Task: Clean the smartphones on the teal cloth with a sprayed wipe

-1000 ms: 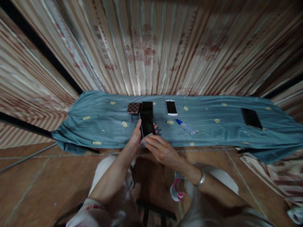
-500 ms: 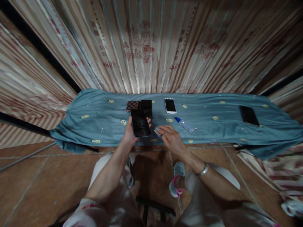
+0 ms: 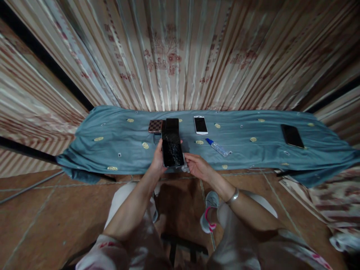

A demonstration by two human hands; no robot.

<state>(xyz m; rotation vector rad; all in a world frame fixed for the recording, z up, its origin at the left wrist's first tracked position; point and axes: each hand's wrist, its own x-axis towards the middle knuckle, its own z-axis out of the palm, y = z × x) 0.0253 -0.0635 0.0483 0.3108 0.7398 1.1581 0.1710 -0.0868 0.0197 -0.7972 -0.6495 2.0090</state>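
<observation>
A black smartphone (image 3: 172, 150) with a cracked screen is gripped by its sides in my left hand (image 3: 159, 159), held above the cloth with its screen facing up. My right hand (image 3: 198, 165) pinches a small crumpled pale cloth or tissue (image 3: 185, 167) at the phone's lower right edge. Just beyond the phone lies a dark flat case (image 3: 172, 123), partly covered by it. Beside that is a brown checkered wallet (image 3: 155, 126). To the right sit a white phone (image 3: 200, 125) and a clear spray bottle with a blue top (image 3: 217, 147).
A blue-green patterned cloth (image 3: 129, 150) covers the long, narrow table. Another dark phone (image 3: 292, 135) lies toward its right end. Striped curtains (image 3: 174, 56) hang close behind, and a dark stool or chair part (image 3: 184, 243) stands below between my legs.
My left hand has shifted the cracked phone slightly right and toward me. My right hand has moved in with the pale cloth or tissue, from apart to the phone's lower right edge.
</observation>
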